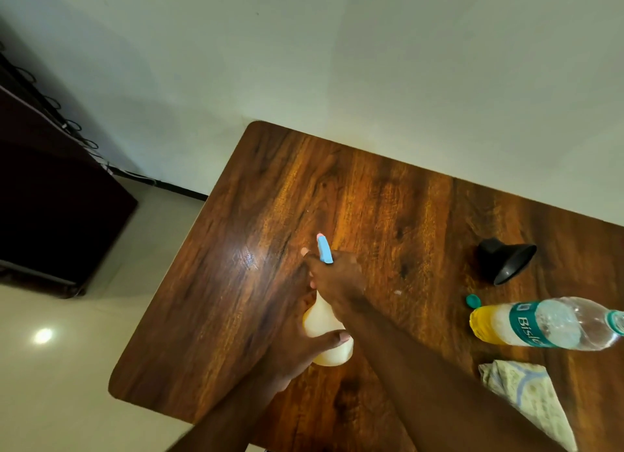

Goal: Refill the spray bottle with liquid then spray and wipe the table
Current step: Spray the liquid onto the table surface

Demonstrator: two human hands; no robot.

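Cloth (530, 404) waits nearest me, right of the spray bottle (326, 333).
Left hand (297, 347) grips its body; right hand (337, 276) wraps the head, nozzle pointing away across the table (388, 198).

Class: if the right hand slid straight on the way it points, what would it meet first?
Probably nothing: beyond the right hand lies only bare brown wooden table, then its far edge, though depth is unclear.

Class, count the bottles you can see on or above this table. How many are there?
2. The spray bottle is held in both hands over the table's middle; the water bottle stands uncapped near the right edge. None appears hidden.
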